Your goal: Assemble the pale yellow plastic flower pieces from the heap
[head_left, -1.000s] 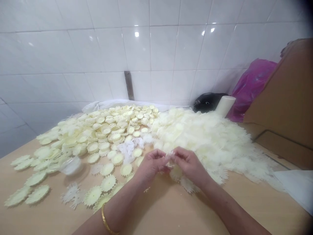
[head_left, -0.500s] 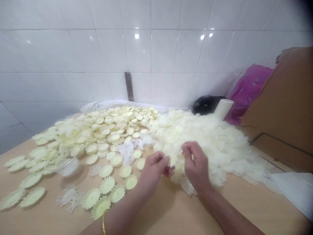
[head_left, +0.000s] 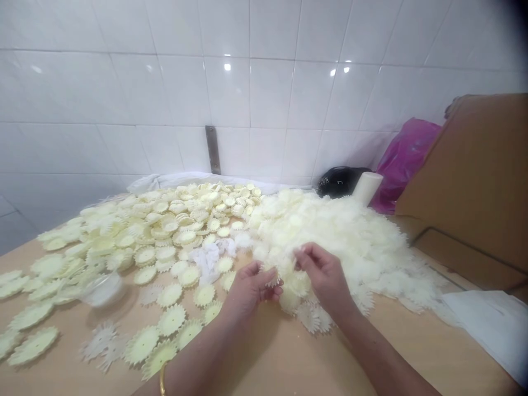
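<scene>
My left hand (head_left: 252, 287) is closed in a pinch on a thin, pale yellow, toothed-edge disc (head_left: 273, 273), held just above the table. Close to its right, my right hand (head_left: 324, 273) has thumb and forefinger pressed together; whatever lies between those fingertips is too small to make out. Behind and beneath both hands spreads a heap of fluffy, whitish toothed sheets (head_left: 330, 225). To the left lies a big pile of thicker yellow toothed discs (head_left: 173, 217), with several single ones, such as a flat disc (head_left: 171, 319), near my left forearm.
A clear plastic bowl (head_left: 102, 290) and crumpled white scraps (head_left: 206, 261) lie on the wooden table (head_left: 284, 363). At the back right are a white roll (head_left: 367, 188), a black bag (head_left: 342, 180), a pink bag (head_left: 406, 159) and a cardboard box (head_left: 470, 181). White tiles (head_left: 272, 93) rise behind.
The view has shifted slightly, so everything sits a little further left. More of the toothed disc now shows in my left hand. My right hand stays pinched close by.
</scene>
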`<state>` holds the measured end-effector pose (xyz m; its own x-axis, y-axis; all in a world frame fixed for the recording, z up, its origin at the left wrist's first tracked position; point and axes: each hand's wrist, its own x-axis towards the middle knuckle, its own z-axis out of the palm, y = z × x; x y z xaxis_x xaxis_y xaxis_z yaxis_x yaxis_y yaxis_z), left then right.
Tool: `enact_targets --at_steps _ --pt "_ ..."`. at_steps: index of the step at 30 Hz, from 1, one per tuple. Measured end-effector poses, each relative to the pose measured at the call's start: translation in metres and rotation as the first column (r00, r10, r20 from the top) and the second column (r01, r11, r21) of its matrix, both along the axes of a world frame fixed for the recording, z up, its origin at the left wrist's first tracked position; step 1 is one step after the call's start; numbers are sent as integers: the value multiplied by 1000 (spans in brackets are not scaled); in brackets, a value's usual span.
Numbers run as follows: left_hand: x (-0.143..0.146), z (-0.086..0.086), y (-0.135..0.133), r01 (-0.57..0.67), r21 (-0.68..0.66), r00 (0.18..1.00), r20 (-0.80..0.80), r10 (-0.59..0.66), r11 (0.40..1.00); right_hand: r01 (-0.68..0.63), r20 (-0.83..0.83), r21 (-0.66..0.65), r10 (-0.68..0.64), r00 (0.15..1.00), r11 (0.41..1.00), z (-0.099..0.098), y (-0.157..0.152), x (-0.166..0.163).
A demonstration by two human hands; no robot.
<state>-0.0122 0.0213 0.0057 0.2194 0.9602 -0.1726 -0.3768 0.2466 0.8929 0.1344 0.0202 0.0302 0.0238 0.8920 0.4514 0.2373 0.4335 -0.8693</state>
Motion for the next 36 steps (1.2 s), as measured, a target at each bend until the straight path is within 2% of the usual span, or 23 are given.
enact_targets --at_steps 3,6,9,12,14,16,19,20,22,24,27,29,31,36 --pt "-1 -2 2 5 -12 1000 -23 -5 1000 95 -22 36 -95 995 995 0 2 4" --pt "-2 -1 0 24 -20 999 -40 -25 1000 -41 -68 -64 37 997 997 0 3 4" --pt "-1 3 -2 37 -4 999 -32 -37 999 -208 -67 -159 199 978 965 -1 1 0" --pt "0 4 -3 30 -6 999 -16 -30 1000 -237 6 -155 240 971 959 -1 -1 -4" --pt "1 2 -2 20 -19 1000 15 -19 1000 -119 100 -38 123 987 992 -2 -1 -3" --pt "1 0 -2 21 -26 999 31 -20 999 85 198 181 -121 973 980 -3 2 2" --pt "0 -2 -2 13 -17 1000 -22 -13 1000 295 294 451 -452 842 842 -7 9 12" --pt "0 -3 -2 5 -8 999 -53 -5 1000 318 317 494 -508 801 809 -8 11 15" --pt "0 -3 -3 -16 13 993 -113 17 1000 320 346 537 -550 761 780 -10 13 16" --pt "0 -4 -2 -41 32 987 -154 45 999 274 343 550 -512 787 789 -10 9 12" --pt "-1 -5 -1 -78 52 977 -195 87 996 124 331 470 -305 893 874 -9 -2 -1" --pt "-1 -6 -1 -94 63 972 -211 105 994 2 328 344 -122 937 939 -9 -8 -10" --pt "-1 -6 -2 -103 67 971 -209 115 992 -76 310 195 12 951 978 -8 -12 -16" --pt "-1 -2 -3 -123 38 975 -184 128 992 -144 217 -80 159 963 986 -3 -13 -19"
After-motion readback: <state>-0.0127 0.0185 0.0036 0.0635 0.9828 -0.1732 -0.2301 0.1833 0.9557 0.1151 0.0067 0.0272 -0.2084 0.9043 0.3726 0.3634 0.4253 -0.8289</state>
